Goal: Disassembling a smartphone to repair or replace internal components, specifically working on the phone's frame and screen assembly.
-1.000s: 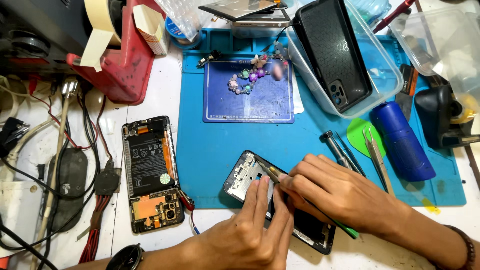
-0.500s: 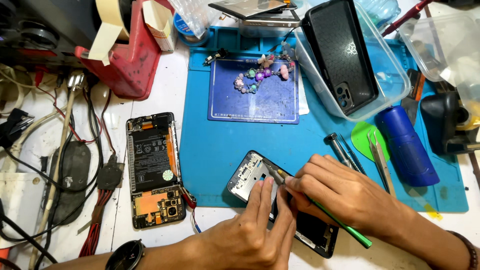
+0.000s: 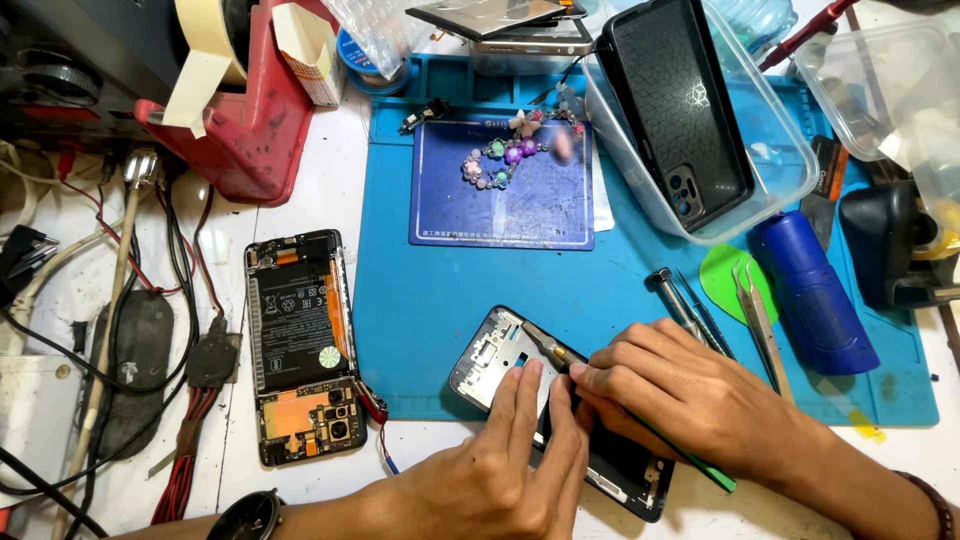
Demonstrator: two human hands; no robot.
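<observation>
In the head view, a phone frame [image 3: 560, 420] is seen lying at the near edge of a blue work mat [image 3: 430, 300], tilted, with its far-left corner on the mat and its near-right corner over the white table [image 3: 330, 190]. The left hand [image 3: 500, 470] is laid flat on the frame, its fingers [image 3: 522, 395] stretched out and pressed on the frame's middle; nothing is gripped by it, the frame is only held down. A dark watch [image 3: 248, 518] is worn on that wrist. The right hand [image 3: 690, 395] is closed around a thin tool with a green handle [image 3: 700, 465], whose metal tip [image 3: 545, 345] is set against the inside of the frame, just beside the left fingertips.

To the left of the mat, an opened phone body [image 3: 303, 345] with its battery and orange parts exposed is laid on the table, well apart from the hands. Further left, a tangle of cables [image 3: 150, 330] is spread out. At the far left a red tape dispenser [image 3: 240, 110] is placed. On the far part of the mat a smaller dark blue pad [image 3: 500, 200] is seen with a beaded charm [image 3: 510, 155] on it. To the far right, a black phone case [image 3: 675, 110] is leaned in a clear plastic box [image 3: 770, 190]. Right of the hands, tweezers [image 3: 757, 320], screwdrivers [image 3: 685, 305] and a blue cylinder [image 3: 812, 290] are laid on the mat.
</observation>
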